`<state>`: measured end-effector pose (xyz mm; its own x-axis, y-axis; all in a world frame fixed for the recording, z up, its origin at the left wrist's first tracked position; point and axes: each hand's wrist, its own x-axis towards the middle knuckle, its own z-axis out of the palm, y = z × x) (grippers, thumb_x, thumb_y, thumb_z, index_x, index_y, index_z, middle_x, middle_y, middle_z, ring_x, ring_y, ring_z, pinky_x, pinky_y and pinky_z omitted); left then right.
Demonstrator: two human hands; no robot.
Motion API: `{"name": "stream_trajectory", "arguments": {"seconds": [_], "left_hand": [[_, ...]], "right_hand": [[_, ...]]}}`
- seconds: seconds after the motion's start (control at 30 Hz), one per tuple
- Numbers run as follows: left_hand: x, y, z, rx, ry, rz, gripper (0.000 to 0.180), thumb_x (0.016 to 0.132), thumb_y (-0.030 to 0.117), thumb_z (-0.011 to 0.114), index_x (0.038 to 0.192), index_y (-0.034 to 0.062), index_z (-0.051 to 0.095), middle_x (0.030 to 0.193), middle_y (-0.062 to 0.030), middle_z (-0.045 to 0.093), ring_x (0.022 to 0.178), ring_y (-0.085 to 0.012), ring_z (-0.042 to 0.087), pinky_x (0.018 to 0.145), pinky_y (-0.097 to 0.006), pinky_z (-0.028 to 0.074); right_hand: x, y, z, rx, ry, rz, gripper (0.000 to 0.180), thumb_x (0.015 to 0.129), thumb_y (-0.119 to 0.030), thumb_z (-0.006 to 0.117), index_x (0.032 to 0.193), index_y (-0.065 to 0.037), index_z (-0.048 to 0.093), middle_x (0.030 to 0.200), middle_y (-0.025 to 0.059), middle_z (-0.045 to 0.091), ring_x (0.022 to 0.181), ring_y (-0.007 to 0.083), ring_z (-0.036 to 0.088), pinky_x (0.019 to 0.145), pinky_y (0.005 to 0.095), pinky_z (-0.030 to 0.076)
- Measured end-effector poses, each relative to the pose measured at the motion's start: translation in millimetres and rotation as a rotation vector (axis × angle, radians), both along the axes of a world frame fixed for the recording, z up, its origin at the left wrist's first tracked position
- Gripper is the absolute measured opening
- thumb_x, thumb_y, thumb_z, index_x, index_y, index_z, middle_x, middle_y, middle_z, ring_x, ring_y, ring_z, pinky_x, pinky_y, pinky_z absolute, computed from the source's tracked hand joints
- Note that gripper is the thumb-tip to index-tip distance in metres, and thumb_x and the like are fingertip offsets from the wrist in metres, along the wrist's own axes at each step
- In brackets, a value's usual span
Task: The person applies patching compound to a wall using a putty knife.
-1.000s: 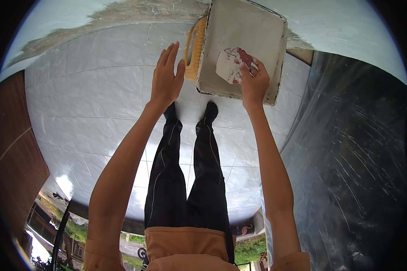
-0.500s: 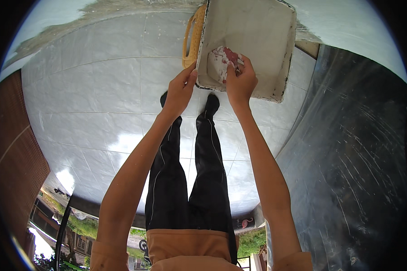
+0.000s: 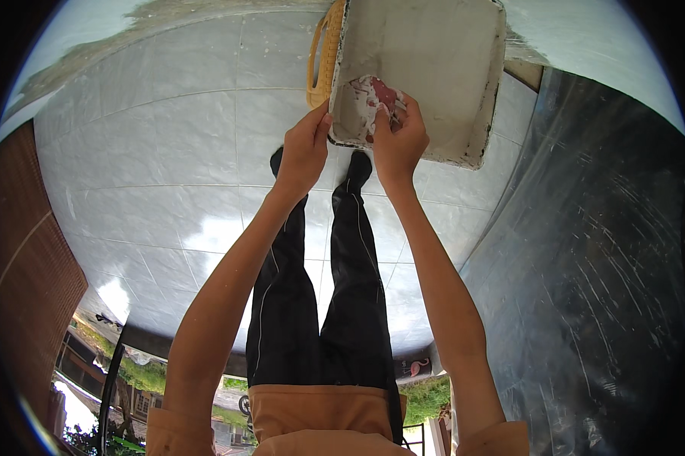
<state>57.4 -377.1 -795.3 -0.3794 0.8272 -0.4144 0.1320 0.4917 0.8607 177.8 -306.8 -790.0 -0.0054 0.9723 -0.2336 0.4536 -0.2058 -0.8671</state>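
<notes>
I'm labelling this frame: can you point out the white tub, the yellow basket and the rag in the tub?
white tub (image 3: 449, 68), head view, bare inner floor.
yellow basket (image 3: 323, 53), head view, woven side left of the tub.
rag (image 3: 373, 95), head view, its red-and-white middle.

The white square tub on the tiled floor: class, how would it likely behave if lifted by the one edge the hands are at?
The white square tub looks rigid, so it should probably keep its shape. The left hand grips only its near rim, so it may tilt. It holds only a white-and-red scrap under the right hand, so it is likely light.
</notes>
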Motion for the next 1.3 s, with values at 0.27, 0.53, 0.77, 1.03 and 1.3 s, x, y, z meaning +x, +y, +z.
{"name": "stream_trajectory", "arguments": {"seconds": [0.27, 0.53, 0.77, 1.03, 1.3], "left_hand": [[2, 0, -1, 0.019, -0.012, 0.009, 0.033, 0.104, 0.014, 0.046, 0.133, 0.0024, 0.055, 0.084, -0.0147, 0.063, 0.070, -0.0156, 0.053, 0.070, -0.029, 0.047], [3, -1, 1, -0.005, -0.002, 0.015, 0.033, 0.103, 0.015, 0.046, 0.132, 0.0011, 0.055, 0.088, -0.0162, 0.065, 0.072, -0.0183, 0.056, 0.072, -0.031, 0.047], [4, 0, 2, -0.008, 0.004, 0.013, 0.033, 0.104, 0.015, 0.046, 0.132, 0.0011, 0.054, 0.087, -0.0159, 0.065, 0.072, -0.0177, 0.056, 0.072, -0.030, 0.047], [4, -1, 1, 0.015, -0.010, 0.032, 0.033, 0.104, 0.014, 0.045, 0.133, 0.0015, 0.054, 0.085, -0.0149, 0.064, 0.071, -0.0171, 0.054, 0.070, -0.030, 0.047], [5, -1, 1, 0.029, -0.015, 0.037, 0.033, 0.104, 0.014, 0.045, 0.133, 0.0022, 0.054, 0.088, -0.0161, 0.064, 0.073, -0.0180, 0.055, 0.072, -0.030, 0.047]], "right_hand": [[-1, 0, -1, 0.003, 0.024, 0.010, 0.027, 0.090, -0.004, 0.059, 0.116, 0.001, 0.058, 0.088, 0.0159, 0.072, 0.058, 0.0134, 0.063, 0.055, 0.0288, 0.048], [-1, 2, -1, -0.031, 0.054, 0.008, 0.027, 0.089, -0.004, 0.059, 0.116, 0.001, 0.057, 0.092, 0.0176, 0.073, 0.068, 0.0169, 0.068, 0.063, 0.0292, 0.051], [4, 6, -4, -0.163, 0.049, -0.001, 0.031, 0.091, -0.003, 0.061, 0.121, 0.004, 0.055, 0.099, 0.0146, 0.071, 0.084, 0.0129, 0.066, 0.072, 0.0263, 0.054], [3, 6, -5, -0.185, 0.102, -0.020, 0.031, 0.091, -0.003, 0.058, 0.121, 0.002, 0.053, 0.105, 0.0167, 0.070, 0.083, 0.0159, 0.068, 0.069, 0.0282, 0.053], [6, 5, -9, -0.119, 0.119, -0.015, 0.030, 0.091, -0.002, 0.057, 0.120, 0.002, 0.053, 0.106, 0.0194, 0.071, 0.090, 0.0190, 0.070, 0.072, 0.0296, 0.053]]}}
